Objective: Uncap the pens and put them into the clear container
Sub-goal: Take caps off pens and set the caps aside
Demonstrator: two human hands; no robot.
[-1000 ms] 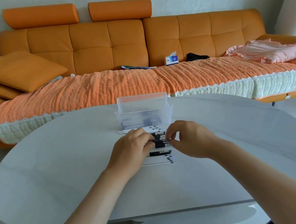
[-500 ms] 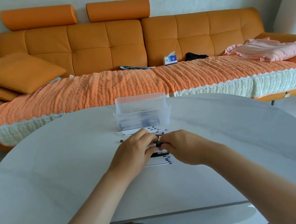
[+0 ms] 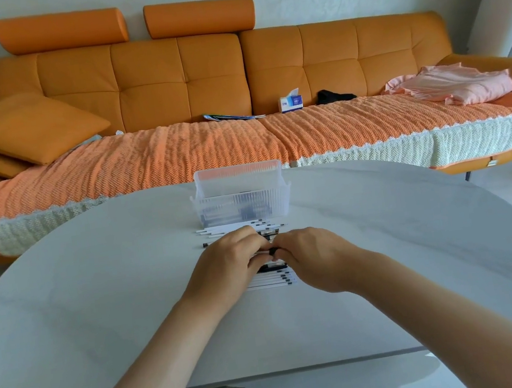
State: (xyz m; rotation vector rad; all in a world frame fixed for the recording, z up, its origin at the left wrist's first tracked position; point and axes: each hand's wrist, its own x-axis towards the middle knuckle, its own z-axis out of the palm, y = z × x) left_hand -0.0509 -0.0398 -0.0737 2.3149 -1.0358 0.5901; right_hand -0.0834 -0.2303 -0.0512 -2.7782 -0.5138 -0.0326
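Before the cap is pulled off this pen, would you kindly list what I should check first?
1. Left hand grips the pen: ok.
2. Right hand pinches the black cap: ok.
3. Black cap already loosened: cannot tell, fingers hide the joint.
4. Clear container upright, top open: ok.
5. Way to it free, only loose pens lying flat on the table: ok.

Black-capped white pens [image 3: 269, 281] lie side by side in a crosswise row. At their 12 o'clock stands the clear ribbed container [image 3: 242, 202], holding several.
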